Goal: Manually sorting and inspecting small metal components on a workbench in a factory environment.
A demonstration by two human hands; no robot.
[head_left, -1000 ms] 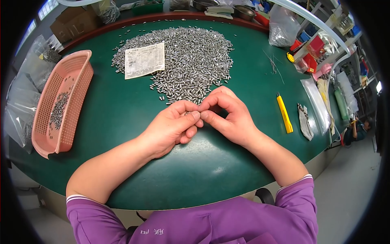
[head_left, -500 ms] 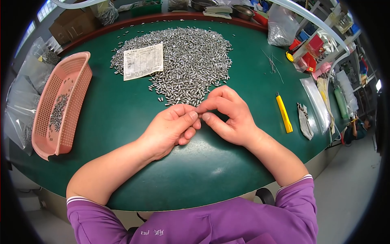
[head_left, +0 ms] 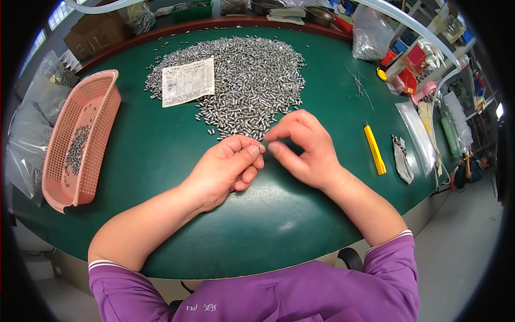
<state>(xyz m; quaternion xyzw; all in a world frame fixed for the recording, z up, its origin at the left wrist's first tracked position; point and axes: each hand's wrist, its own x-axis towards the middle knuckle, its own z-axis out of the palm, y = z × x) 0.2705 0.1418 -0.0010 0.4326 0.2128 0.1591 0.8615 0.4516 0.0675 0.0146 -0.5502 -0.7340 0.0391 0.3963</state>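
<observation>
My left hand (head_left: 228,163) is closed in a pinch, thumb against forefinger, with the tip of a small silver metal part (head_left: 259,146) just showing between them. Right beside it, my right hand (head_left: 307,150) is slightly blurred; its thumb and forefinger stand apart and nothing shows between them. Beyond both hands spreads a large heap of small silver cylindrical metal parts (head_left: 252,80) on the green table (head_left: 155,145). A printed paper slip (head_left: 188,82) lies on the heap's left side.
At the left stands a pink perforated basket (head_left: 102,145) holding more small metal parts. A yellow-handled tool (head_left: 375,149), a patterned cloth piece (head_left: 402,159) and clear plastic bags (head_left: 417,137) lie at the right. A filled plastic bag (head_left: 372,37) sits at the back right. Someone (head_left: 472,169) is far right.
My right hand has drawn slightly away from the left, and its thumb and forefinger have parted. My left hand keeps its pinch in nearly the same place.
</observation>
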